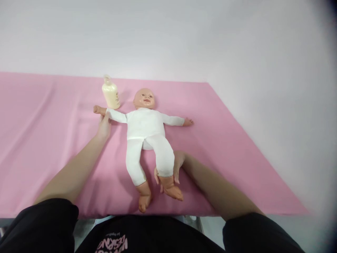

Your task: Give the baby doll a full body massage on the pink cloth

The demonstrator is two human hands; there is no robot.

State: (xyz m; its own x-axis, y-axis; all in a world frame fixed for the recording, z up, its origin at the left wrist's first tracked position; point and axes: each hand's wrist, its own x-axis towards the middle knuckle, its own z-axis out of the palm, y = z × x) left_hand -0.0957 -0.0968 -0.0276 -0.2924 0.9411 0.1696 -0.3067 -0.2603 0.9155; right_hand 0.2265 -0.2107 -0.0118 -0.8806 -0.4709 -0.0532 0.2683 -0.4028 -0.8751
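Observation:
A baby doll [145, 126] with a white cloth body lies on its back, head toward the far edge and arms spread wide. My left hand [105, 123] grips the doll's arm on the left from below, near the wrist; most of its fingers are hidden. At the lower leg on the right, my right hand [178, 162] is wrapped around from underneath, with fingertips showing on both sides of the ankle. The other leg rests free, its foot near the table's front edge.
A cream pump bottle [111, 94] stands just beyond the doll's arm on the left. The table is covered with a pink sheet [226, 147]. White wall [168, 38] borders it at the back and right.

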